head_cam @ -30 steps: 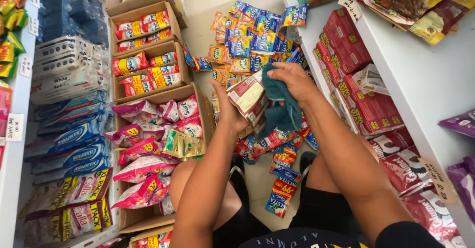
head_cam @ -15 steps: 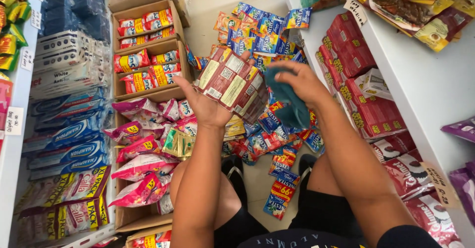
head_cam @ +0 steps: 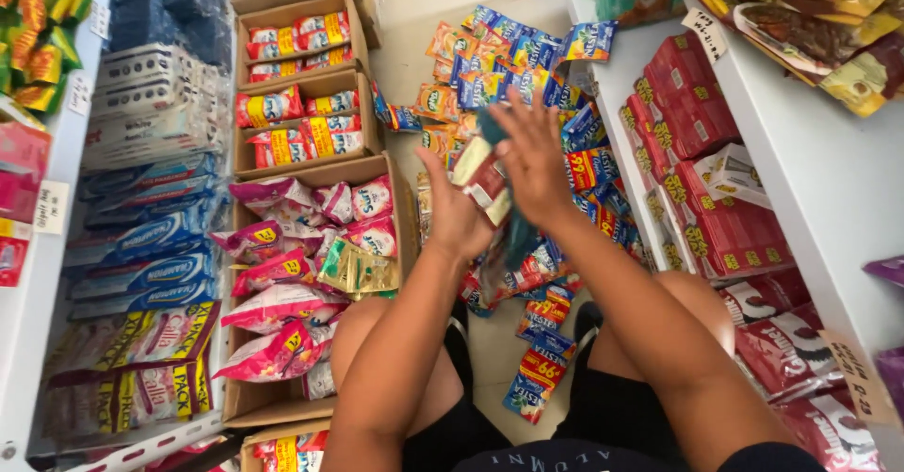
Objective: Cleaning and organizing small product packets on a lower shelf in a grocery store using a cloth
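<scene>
the left hand point(head_cam: 455, 216) is raised with its palm turned inward, thumb up and fingers curled around the back of a red-and-cream snack packet point(head_cam: 483, 180), so the packet is pinched between this hand and the other. the right hand point(head_cam: 534, 160) lies against the packet's other side with its fingers spread apart and pointing up and away, the palm pressing a dark teal cloth point(head_cam: 514, 237) whose loose end hangs below the heel of that hand. the packet stands tilted, its top edge showing just left of the right fingers; how tightly the left fingers close behind it cannot be told.

beyond the fingertips, a heap of blue and orange sachets point(head_cam: 508, 53) lies on the floor. left of the left thumb sits a cardboard box point(head_cam: 247, 401) of pink snack bags, with more boxes of red-and-yellow packs past it. right of the right hand, a white shelf point(head_cam: 800, 190) holds red packets. below the wrists, small packs lie on the floor between the person's knees.
</scene>
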